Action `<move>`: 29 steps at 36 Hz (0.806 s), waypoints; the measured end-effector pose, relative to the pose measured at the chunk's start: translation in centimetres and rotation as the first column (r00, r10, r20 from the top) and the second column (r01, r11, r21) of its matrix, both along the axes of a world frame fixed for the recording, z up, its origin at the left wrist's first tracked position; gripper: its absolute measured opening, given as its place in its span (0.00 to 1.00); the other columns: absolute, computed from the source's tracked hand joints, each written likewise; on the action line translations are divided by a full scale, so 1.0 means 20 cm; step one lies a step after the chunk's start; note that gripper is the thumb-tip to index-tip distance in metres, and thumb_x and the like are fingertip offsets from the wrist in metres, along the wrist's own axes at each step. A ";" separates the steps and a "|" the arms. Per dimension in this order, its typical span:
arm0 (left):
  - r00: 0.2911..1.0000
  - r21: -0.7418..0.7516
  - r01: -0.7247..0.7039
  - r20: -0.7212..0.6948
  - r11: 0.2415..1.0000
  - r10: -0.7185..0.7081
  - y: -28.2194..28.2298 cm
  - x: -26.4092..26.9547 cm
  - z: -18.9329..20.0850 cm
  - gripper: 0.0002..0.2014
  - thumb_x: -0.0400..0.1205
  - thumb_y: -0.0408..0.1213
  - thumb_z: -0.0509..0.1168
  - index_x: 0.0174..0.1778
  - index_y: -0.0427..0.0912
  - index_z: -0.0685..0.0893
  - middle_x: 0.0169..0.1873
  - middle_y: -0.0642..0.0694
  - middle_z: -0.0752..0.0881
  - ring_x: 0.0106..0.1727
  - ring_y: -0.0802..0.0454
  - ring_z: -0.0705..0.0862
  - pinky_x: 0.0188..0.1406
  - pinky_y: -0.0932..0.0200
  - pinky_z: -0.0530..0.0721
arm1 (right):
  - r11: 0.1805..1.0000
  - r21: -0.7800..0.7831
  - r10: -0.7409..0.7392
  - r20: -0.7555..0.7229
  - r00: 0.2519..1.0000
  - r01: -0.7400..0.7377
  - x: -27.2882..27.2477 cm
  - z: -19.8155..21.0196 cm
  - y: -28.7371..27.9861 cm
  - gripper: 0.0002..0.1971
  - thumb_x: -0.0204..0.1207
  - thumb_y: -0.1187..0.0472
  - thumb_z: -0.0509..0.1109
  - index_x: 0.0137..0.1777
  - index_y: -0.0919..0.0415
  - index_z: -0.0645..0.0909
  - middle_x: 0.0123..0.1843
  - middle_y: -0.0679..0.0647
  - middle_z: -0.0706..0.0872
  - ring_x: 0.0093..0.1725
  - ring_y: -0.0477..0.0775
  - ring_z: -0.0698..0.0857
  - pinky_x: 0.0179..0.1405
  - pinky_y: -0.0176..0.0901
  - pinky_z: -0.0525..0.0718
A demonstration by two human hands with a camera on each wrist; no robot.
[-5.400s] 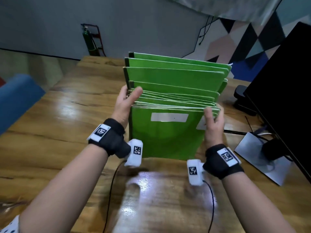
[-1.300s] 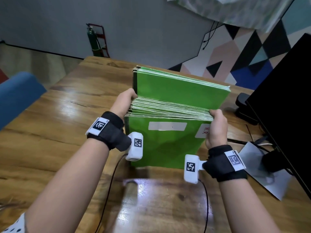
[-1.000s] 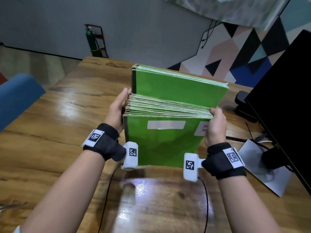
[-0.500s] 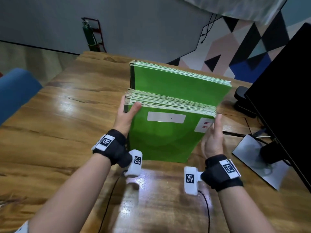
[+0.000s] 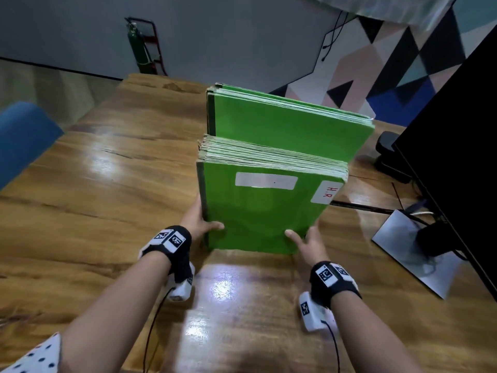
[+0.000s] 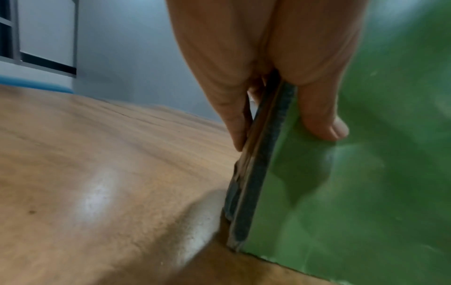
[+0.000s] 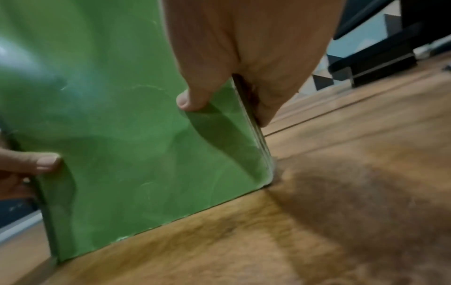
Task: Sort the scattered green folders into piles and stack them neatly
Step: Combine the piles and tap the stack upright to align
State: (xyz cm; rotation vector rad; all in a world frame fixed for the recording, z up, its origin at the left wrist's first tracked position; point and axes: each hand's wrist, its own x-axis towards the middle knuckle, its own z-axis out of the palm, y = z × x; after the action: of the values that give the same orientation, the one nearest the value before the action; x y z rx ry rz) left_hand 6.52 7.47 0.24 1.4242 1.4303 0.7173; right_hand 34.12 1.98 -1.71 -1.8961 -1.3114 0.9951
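Observation:
A thick stack of green folders (image 5: 258, 214) stands on edge on the wooden table (image 5: 107, 211). Its front group is lower and carries a white label and an "H.R" label. A taller rear group (image 5: 285, 125) rises behind it. My left hand (image 5: 200, 223) grips the stack's lower left corner, thumb (image 6: 322, 115) on the front cover and fingers (image 6: 231, 115) along the spine side. My right hand (image 5: 306, 240) grips the lower right corner, thumb (image 7: 192, 96) on the cover (image 7: 122, 135) and fingers (image 7: 268, 96) round the edge. The bottom edge rests on the table.
A black monitor (image 5: 457, 157) stands close on the right, its grey base (image 5: 411, 254) and cables beside the stack. A black device (image 5: 390, 154) lies behind them. A blue chair (image 5: 21, 138) is at the left edge. A green cylinder (image 5: 137, 47) stands by the far wall.
Both hands have slid down from the stack's upper sides to its lower corners, thumbs now on the front cover. The folders went from fanned and uneven to two squared groups.

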 end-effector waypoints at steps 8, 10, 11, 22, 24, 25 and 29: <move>0.996 0.020 -0.051 -0.068 0.999 0.052 0.09 0.04 0.03 0.45 0.62 0.24 0.80 0.74 0.36 0.67 0.65 0.40 0.81 0.66 0.45 0.79 0.67 0.50 0.77 | 0.990 0.103 -0.098 0.035 0.995 0.094 0.01 0.01 0.05 0.26 0.73 0.59 0.76 0.68 0.64 0.71 0.63 0.59 0.83 0.57 0.53 0.82 0.60 0.44 0.80; 0.995 -0.067 -0.017 -0.101 0.998 0.010 0.13 0.07 0.06 0.47 0.62 0.26 0.81 0.76 0.39 0.64 0.66 0.40 0.80 0.67 0.43 0.79 0.69 0.44 0.76 | 0.987 0.119 -0.110 0.003 0.994 0.109 0.04 0.03 0.05 0.23 0.73 0.60 0.76 0.65 0.64 0.73 0.60 0.57 0.84 0.54 0.51 0.81 0.55 0.43 0.80; 0.991 -0.123 -0.007 -0.131 0.992 -0.010 0.14 0.09 0.08 0.48 0.62 0.29 0.81 0.76 0.39 0.64 0.67 0.40 0.80 0.68 0.42 0.79 0.70 0.42 0.75 | 0.984 0.128 -0.124 -0.018 0.992 0.125 0.07 0.03 0.05 0.23 0.73 0.60 0.76 0.65 0.64 0.73 0.59 0.56 0.83 0.54 0.51 0.81 0.55 0.44 0.80; 0.838 -0.517 0.121 -0.405 0.847 -0.367 0.04 0.50 0.11 0.33 0.76 0.58 0.67 0.66 0.31 0.79 0.58 0.39 0.84 0.57 0.42 0.82 0.52 0.56 0.77 | 0.884 -0.274 -0.436 -0.188 0.880 0.380 0.43 -0.01 0.01 0.14 0.73 0.67 0.76 0.56 0.72 0.82 0.50 0.67 0.87 0.44 0.62 0.87 0.52 0.58 0.86; 0.832 -0.547 0.124 -0.397 0.828 -0.387 0.03 0.55 0.06 0.35 0.77 0.58 0.66 0.70 0.32 0.76 0.64 0.38 0.82 0.62 0.42 0.80 0.58 0.55 0.77 | 0.858 -0.337 -0.456 -0.149 0.878 0.388 0.48 -0.08 -0.02 0.17 0.72 0.65 0.77 0.56 0.73 0.81 0.50 0.67 0.86 0.41 0.60 0.87 0.48 0.54 0.86; 0.832 -0.565 0.119 -0.392 0.817 -0.392 0.02 0.57 0.04 0.35 0.78 0.57 0.66 0.72 0.32 0.74 0.67 0.38 0.80 0.65 0.41 0.79 0.61 0.55 0.76 | 0.846 -0.356 -0.465 -0.130 0.875 0.397 0.49 -0.11 -0.03 0.19 0.71 0.63 0.77 0.58 0.74 0.80 0.51 0.66 0.86 0.42 0.60 0.87 0.49 0.53 0.85; 0.841 -0.544 0.114 -0.392 0.832 -0.372 0.02 0.66 -0.01 0.36 0.80 0.55 0.64 0.75 0.31 0.68 0.72 0.36 0.74 0.70 0.40 0.76 0.67 0.52 0.74 | 0.826 -0.366 -0.491 -0.093 0.866 0.429 0.55 -0.18 -0.05 0.22 0.74 0.61 0.75 0.64 0.72 0.78 0.57 0.64 0.86 0.49 0.60 0.85 0.52 0.48 0.81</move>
State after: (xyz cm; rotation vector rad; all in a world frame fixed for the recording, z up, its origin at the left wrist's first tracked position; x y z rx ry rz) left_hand 19.64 7.82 -0.03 1.3762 1.6058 -0.2155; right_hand 45.04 1.02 -5.28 -2.1670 -0.5449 1.1440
